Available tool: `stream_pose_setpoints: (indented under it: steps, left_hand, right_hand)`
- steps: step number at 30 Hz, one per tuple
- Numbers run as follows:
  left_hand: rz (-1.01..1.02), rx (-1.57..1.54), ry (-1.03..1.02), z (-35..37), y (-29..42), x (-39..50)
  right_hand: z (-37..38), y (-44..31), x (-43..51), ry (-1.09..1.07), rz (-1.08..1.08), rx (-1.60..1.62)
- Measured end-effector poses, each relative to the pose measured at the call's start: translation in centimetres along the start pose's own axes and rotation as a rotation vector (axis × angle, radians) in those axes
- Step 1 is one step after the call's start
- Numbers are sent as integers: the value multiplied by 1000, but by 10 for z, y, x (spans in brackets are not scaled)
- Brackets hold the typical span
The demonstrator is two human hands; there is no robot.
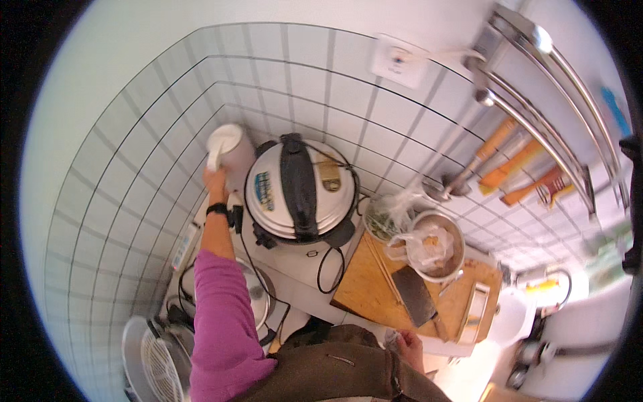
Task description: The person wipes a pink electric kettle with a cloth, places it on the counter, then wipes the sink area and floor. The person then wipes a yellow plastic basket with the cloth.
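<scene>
My left hand (216, 180) reaches to the back left corner and grips the handle of a white pitcher-like container (238, 156). Just right of it stands a large electric cooker (269, 186) with a steel lid and a black handle across the top. Low at the right, my right hand (410, 346) is closed on a small crumpled pale thing (392, 337), perhaps a cloth. A wooden cutting board (364, 281) lies beyond that hand, with a cleaver (414, 296) and chopsticks (380, 260) on it.
A metal pot (458, 241) with a plastic bag and a bagged bowl of greens (377, 221) stand by the board. Black cords (343, 274) run over the counter. Utensils (495, 138) hang from a wall rack (532, 130). A strainer (159, 369) stands lower left.
</scene>
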State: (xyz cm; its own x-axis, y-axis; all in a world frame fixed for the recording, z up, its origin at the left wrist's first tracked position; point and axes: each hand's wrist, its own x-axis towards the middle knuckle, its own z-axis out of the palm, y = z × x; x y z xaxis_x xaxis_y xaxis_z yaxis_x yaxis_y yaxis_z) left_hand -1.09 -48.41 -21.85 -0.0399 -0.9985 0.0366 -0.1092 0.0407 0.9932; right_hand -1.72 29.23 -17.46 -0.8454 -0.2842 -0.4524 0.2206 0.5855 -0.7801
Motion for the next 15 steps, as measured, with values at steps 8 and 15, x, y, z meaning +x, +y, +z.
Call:
stream_pose_setpoints:
  steps: [8,15]
  left_hand:
    - [-19,-46,-343,-12,29,6]
    - [-189,565,-324,-28,67,0]
  right_hand:
    - [16,-2,-47,77,20,34]
    - [14,14,-82,175,4,91]
